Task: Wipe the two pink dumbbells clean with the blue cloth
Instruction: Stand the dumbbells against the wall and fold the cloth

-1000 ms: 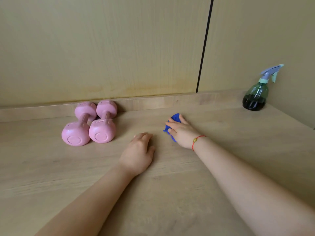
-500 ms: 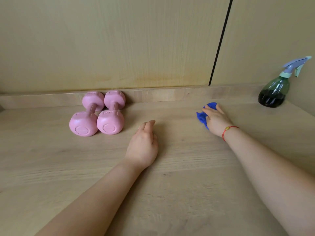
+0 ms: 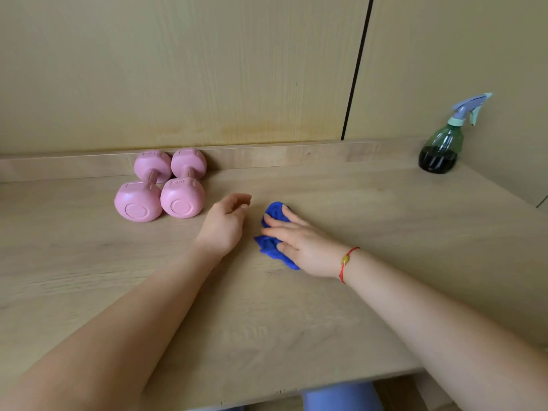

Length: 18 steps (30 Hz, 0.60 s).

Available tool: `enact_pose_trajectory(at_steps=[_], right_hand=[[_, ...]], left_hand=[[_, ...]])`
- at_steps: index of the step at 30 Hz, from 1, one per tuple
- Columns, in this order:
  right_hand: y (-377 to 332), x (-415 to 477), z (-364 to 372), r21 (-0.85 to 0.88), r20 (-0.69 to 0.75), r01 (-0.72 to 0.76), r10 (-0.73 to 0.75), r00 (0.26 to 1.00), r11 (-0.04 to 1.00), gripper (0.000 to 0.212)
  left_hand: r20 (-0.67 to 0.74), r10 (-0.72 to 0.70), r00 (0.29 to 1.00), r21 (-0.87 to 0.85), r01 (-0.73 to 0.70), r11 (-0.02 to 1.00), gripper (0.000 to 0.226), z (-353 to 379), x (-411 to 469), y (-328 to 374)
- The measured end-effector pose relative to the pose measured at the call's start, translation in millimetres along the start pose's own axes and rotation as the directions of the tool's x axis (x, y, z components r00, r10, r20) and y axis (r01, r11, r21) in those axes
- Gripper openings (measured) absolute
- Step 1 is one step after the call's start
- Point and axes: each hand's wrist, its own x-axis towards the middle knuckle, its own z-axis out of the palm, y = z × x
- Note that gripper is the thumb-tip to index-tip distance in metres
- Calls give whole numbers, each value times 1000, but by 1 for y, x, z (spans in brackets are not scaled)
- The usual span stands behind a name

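Two pink dumbbells lie side by side against the back ledge, the left dumbbell (image 3: 138,202) touching the right dumbbell (image 3: 182,198). The crumpled blue cloth (image 3: 275,211) lies on the wooden table (image 3: 296,327) right of them. My right hand (image 3: 302,243), with a red string bracelet at the wrist, lies on the cloth with fingers spread over it and hides its middle. My left hand (image 3: 226,223) sits between the cloth and the dumbbells, fingers loosely curled, holding nothing, a short gap from the right dumbbell.
A green spray bottle (image 3: 441,149) with a lilac trigger stands in the back right corner. A low wooden ledge (image 3: 296,154) and wall panels close the back. The table's front edge runs along the bottom, with a blue-clad knee (image 3: 341,396) below it.
My right hand has drawn the cloth leftwards and nearer, towards my left hand. My left hand has lifted its fingers and edged closer to the dumbbells.
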Motion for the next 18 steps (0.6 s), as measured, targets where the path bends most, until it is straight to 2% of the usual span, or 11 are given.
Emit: enact_pose_trajectory(at_steps=[3, 7, 10, 12, 14, 16, 18], right_hand=[[-9, -25, 1, 186, 102, 1, -21, 995, 983, 60], [-9, -48, -23, 407, 214, -105, 18, 977, 907, 80], [-4, -57, -34, 514, 200, -119, 16, 980, 849, 76], [-1, -61, -40, 467, 120, -104, 54, 991, 878, 61], [-1, -65, -47, 359, 17, -89, 89, 996, 929, 44], [-6, -69, -49, 310, -53, -75, 96, 994, 948, 32], [-13, -69, -43, 230, -70, -57, 75, 995, 972, 27]], left_hand=[[92, 33, 995, 2, -33, 999, 25, -5, -9, 15], [197, 90, 976, 15, -95, 995, 21, -6, -27, 31], [274, 165, 947, 198, -224, 954, 23, -7, -43, 35], [325, 261, 909, 340, -370, 865, 22, -7, -51, 33], [340, 352, 872, 401, -473, 785, 17, -8, -59, 32], [331, 367, 869, 421, -484, 767, 11, -8, -64, 34], [350, 290, 891, 396, -421, 816, 10, -8, -68, 38]])
